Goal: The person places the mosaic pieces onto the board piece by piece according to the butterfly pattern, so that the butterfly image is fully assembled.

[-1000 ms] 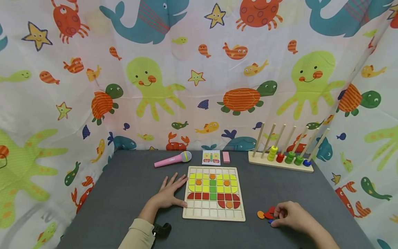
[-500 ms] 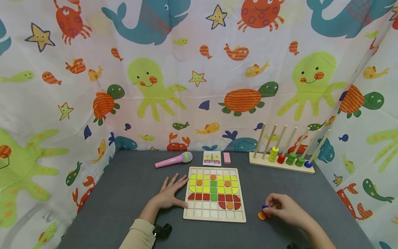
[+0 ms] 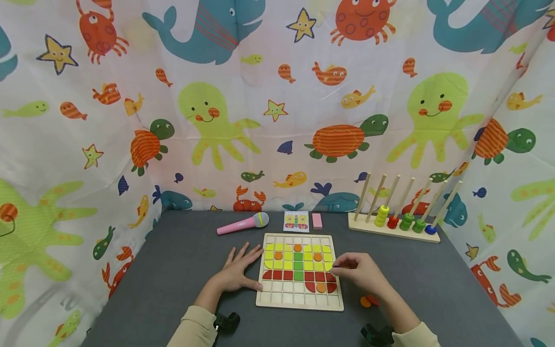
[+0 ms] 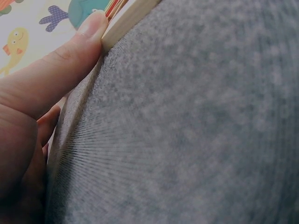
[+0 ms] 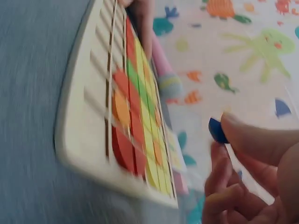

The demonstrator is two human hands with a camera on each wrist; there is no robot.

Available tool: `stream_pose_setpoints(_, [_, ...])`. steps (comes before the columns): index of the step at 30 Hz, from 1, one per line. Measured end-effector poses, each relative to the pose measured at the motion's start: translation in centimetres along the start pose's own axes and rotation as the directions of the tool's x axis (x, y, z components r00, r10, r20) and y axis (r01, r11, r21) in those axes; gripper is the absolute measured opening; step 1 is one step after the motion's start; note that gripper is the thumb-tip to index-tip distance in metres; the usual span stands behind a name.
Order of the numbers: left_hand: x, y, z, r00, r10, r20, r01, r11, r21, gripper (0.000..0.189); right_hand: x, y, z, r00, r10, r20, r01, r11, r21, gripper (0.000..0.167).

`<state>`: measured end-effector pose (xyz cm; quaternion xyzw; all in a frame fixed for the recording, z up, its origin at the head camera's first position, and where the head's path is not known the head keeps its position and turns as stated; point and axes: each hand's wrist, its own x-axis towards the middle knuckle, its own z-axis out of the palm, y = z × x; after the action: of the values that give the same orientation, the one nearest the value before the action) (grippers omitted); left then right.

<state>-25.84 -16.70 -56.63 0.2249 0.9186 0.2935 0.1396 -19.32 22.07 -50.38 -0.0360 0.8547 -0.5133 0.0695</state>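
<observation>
A wooden grid board (image 3: 277,300) lies on the grey table, its cells filled partly with yellow, green, red and orange tiles. My left hand (image 3: 237,271) rests beside its left edge with fingers spread; in the left wrist view the thumb (image 4: 70,60) touches the board's rim. My right hand (image 3: 360,272) is at the board's right edge, pinching a small blue tile (image 5: 217,130) between thumb and fingertips. Loose orange and red pieces (image 3: 366,301) lie on the table below the right hand, partly hidden by the wrist.
Behind the board lie a pink toy microphone (image 3: 237,225), a pattern card (image 3: 296,221) and a pink block (image 3: 317,221). A wooden peg stand (image 3: 393,230) with coloured rings stands at the back right. A sea-animal curtain (image 3: 269,96) encloses the table's back and sides.
My right hand has picked up the blue tile from the loose pieces and carried it up and left to the board's right edge. The left hand has stayed in place.
</observation>
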Motion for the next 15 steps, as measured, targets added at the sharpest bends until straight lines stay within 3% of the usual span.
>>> stream_pose_setpoints(6, [0.0, 0.0, 0.1, 1.0, 0.008, -0.003, -0.008, 1.0, 0.008, 0.111, 0.6, -0.7, 3.8, 1.0, -0.011, -0.016, 0.011, 0.999, -0.037, 0.018])
stream_pose_setpoints(15, [0.0, -0.1, 0.0, 1.0, 0.003, -0.001, -0.003, 1.0, 0.01, 0.112, 0.8, -1.1, 8.1, 0.994, -0.097, 0.054, 0.106, 0.968, -0.228, 0.008])
